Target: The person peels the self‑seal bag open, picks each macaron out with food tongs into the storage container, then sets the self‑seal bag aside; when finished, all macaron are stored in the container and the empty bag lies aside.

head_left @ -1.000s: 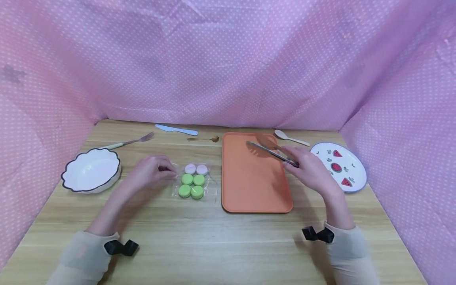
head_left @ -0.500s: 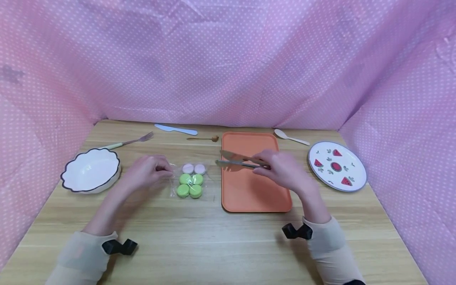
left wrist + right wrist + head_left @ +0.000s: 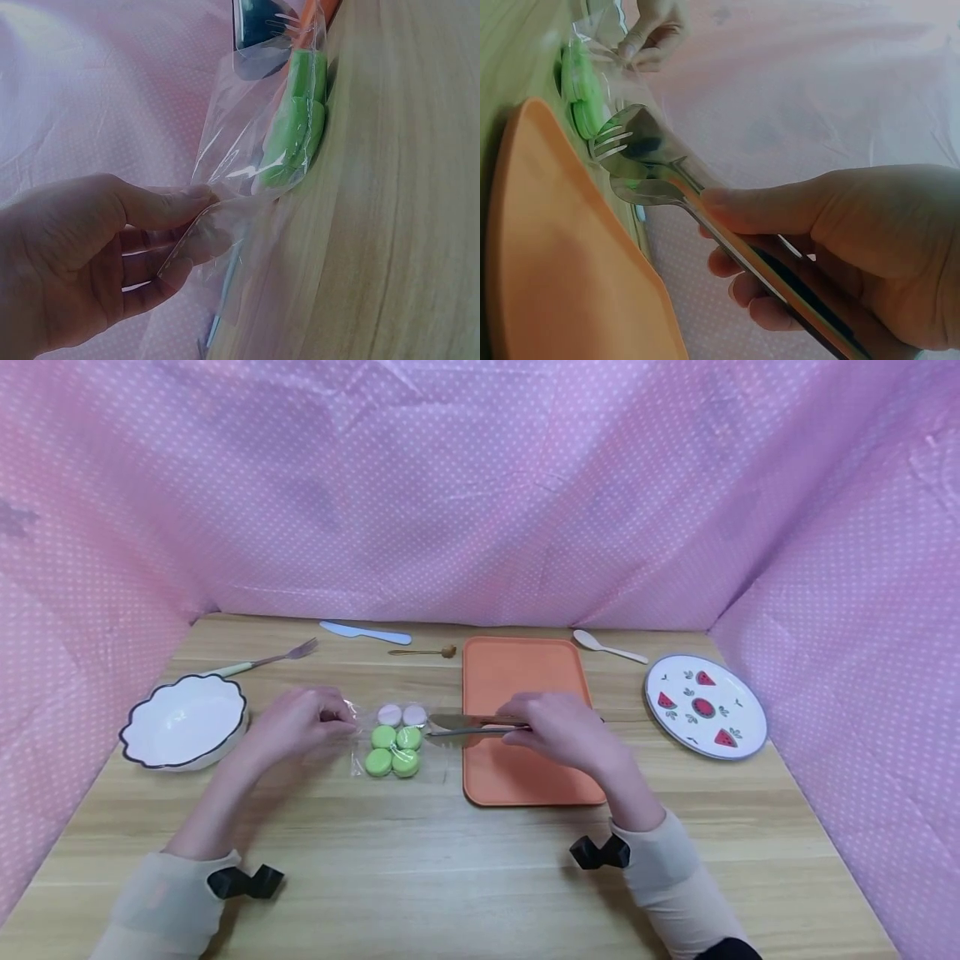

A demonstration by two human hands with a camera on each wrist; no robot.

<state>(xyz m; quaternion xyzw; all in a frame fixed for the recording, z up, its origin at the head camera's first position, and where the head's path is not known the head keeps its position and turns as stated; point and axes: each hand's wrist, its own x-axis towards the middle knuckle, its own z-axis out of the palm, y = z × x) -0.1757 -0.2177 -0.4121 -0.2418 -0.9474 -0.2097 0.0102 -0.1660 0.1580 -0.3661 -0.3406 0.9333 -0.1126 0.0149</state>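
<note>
My left hand (image 3: 300, 722) pinches the left edge of a clear plastic bag (image 3: 232, 146) between thumb and fingers. Inside it lie two pale pink macarons and several green macarons (image 3: 383, 737), in rows of two. My right hand (image 3: 558, 735) grips metal serving tongs (image 3: 739, 251), one end a spoon and the other a fork. In the head view the tong tips point left, right at the bag's open right side beside the macarons. The two tips stand a little apart with nothing between them. Below the tongs and my right hand is an orange tray (image 3: 525, 668).
A white scalloped bowl (image 3: 183, 722) stands at the left, with a fork (image 3: 262, 660) behind it. Along the back lie a blue knife (image 3: 365, 633), a small golden spoon (image 3: 423, 652) and a pale spoon (image 3: 609, 646). A watermelon-patterned plate (image 3: 705, 739) sits at the right.
My right hand has carried the tongs leftward and nearer, from over the back right of the tray to the bag's side. The left hand keeps its pinch; the bag has shifted slightly left.
</note>
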